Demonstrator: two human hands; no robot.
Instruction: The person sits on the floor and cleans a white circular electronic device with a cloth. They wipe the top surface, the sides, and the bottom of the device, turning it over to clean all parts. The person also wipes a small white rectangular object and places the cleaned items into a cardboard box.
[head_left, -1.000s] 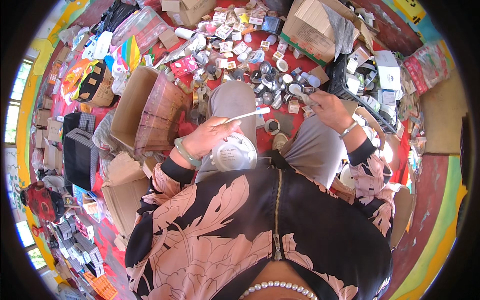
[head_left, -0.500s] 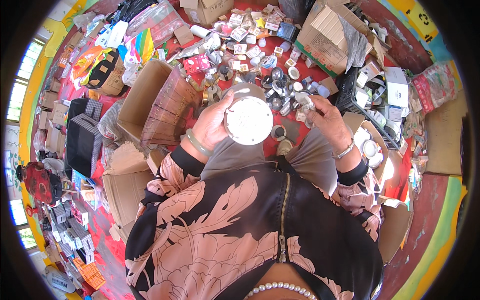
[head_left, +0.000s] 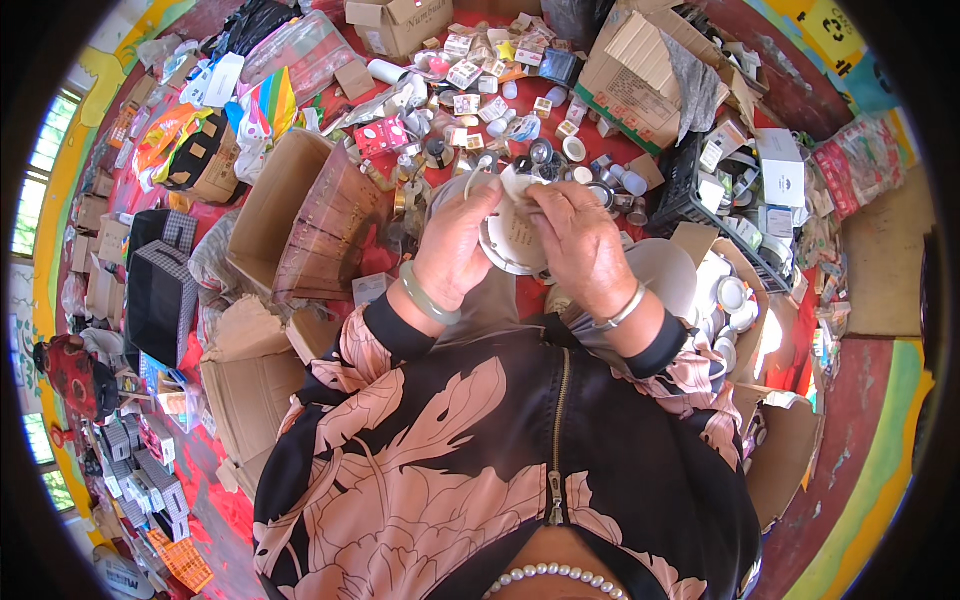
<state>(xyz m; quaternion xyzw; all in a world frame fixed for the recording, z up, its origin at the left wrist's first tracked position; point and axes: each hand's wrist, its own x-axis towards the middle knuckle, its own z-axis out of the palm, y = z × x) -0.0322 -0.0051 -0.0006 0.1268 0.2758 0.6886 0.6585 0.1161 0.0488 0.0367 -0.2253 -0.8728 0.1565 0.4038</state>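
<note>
A round white fitting [head_left: 510,243], disc-shaped with a pale rim, is held up in front of my lap. My left hand [head_left: 450,240] grips its left edge, thumb along the top. From the right, my right hand [head_left: 588,250] reaches over the disc with bent fingers pinched together near its upper right edge. Whatever lies between those fingertips is hidden by the hand. The side of the fitting facing me looks shaded, with faint markings.
Beyond my hands a heap of small boxes [head_left: 465,75] and round metal and white parts covers the red floor. An opened carton [head_left: 283,215] stands left, a black crate [head_left: 690,185] right. A carton of white round pieces [head_left: 735,295] sits by my right arm.
My right hand has come left from beside the heap, where it held a small whitish thing, onto the disc. The fitting has moved slightly right and down and tilted; my left hand still grips it.
</note>
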